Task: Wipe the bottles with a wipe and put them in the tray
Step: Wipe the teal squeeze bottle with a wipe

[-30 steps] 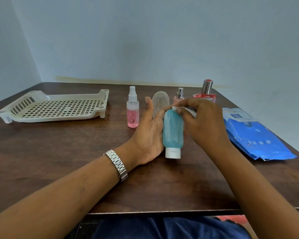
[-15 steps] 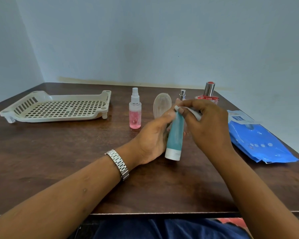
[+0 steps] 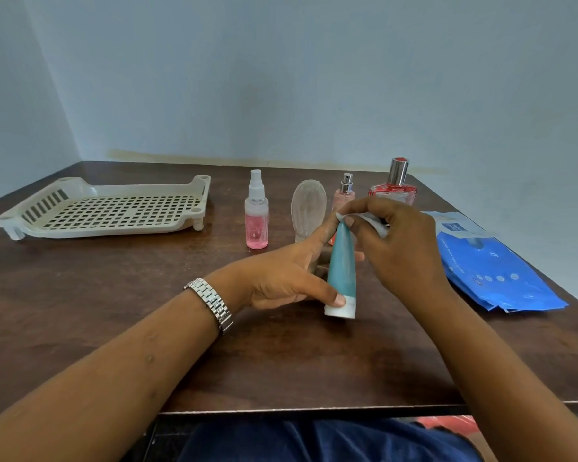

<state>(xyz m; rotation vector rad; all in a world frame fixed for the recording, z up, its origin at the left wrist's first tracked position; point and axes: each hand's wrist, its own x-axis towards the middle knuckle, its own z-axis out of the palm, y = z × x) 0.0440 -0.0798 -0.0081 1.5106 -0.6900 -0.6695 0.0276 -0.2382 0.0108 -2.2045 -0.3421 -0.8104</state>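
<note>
The tray at far left holds no bottle yet, and the other bottles wait far centre. The left hand grips the teal tube near centre while the right hand pinches the wipe at its top: first wipe underway

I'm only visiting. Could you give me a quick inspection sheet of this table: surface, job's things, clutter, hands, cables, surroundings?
Surface: dark wooden table, no spills seen.
Job's things: teal tube, cap end down; wipe at its top; pink spray bottle, clear oval bottle, small pink perfume and red perfume stand behind; tray at left, no bottles in it.
Clutter: blue wipes pack at right.
Hands: left hand holds the tube; right hand pinches the wipe.
Cables: nothing seen.
Surroundings: plain blue wall.
</note>
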